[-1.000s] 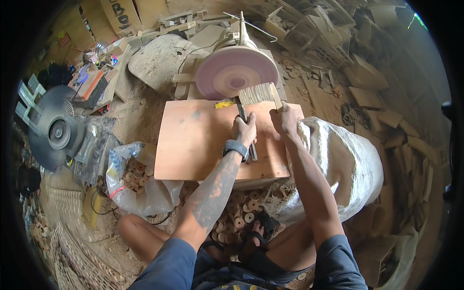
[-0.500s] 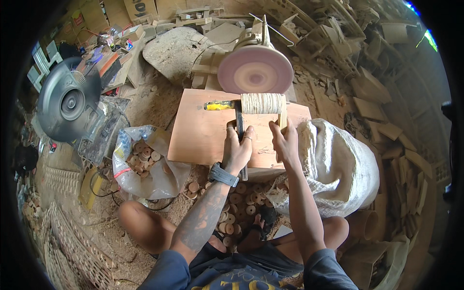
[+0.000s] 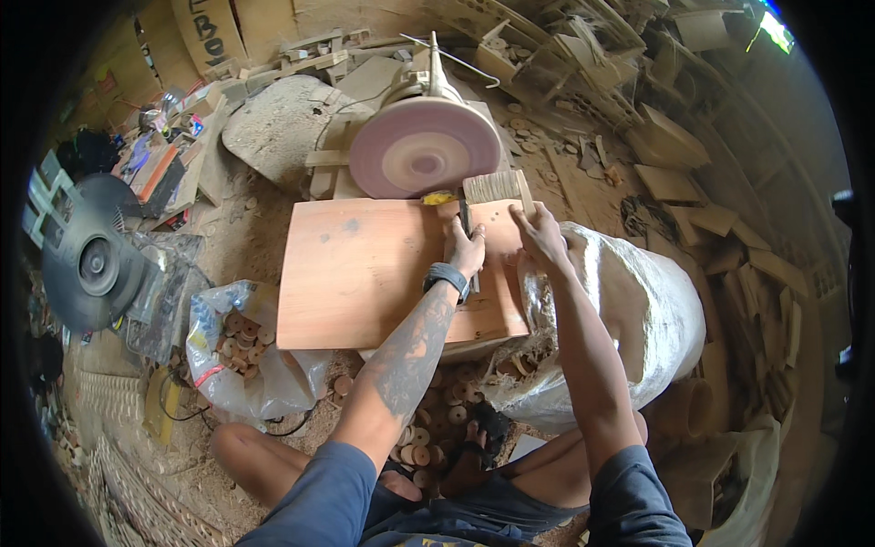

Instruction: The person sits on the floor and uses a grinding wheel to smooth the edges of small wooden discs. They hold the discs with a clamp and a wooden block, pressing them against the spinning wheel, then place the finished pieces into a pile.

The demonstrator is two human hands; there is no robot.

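A pack of thin round wooden discs (image 3: 492, 188) lies sideways in a bar clamp with a yellow and black handle (image 3: 438, 198). My left hand (image 3: 467, 248) is closed around the clamp's dark bar, left of the pack. At the other end, my right hand (image 3: 544, 237) grips a light wooden strip (image 3: 526, 193) that stands against the pack. Both hands hold the assembly over the far right part of a flat wooden board (image 3: 355, 273). Just beyond it stands a big round sanding disc (image 3: 425, 150), close to the pack's left end; whether they touch, I cannot tell.
A plastic bag of wooden discs (image 3: 241, 342) sits left of the board, and a large white sack (image 3: 652, 319) bulges on the right. Farther left is a dark fan (image 3: 96, 260). Loose discs (image 3: 428, 438) lie between my legs. Wood offcuts (image 3: 670, 182) crowd the right side.
The clamped pack has moved right and away from me relative to the sanding disc, toward the board's far right edge. Both hands keep their grip. My view has shifted.
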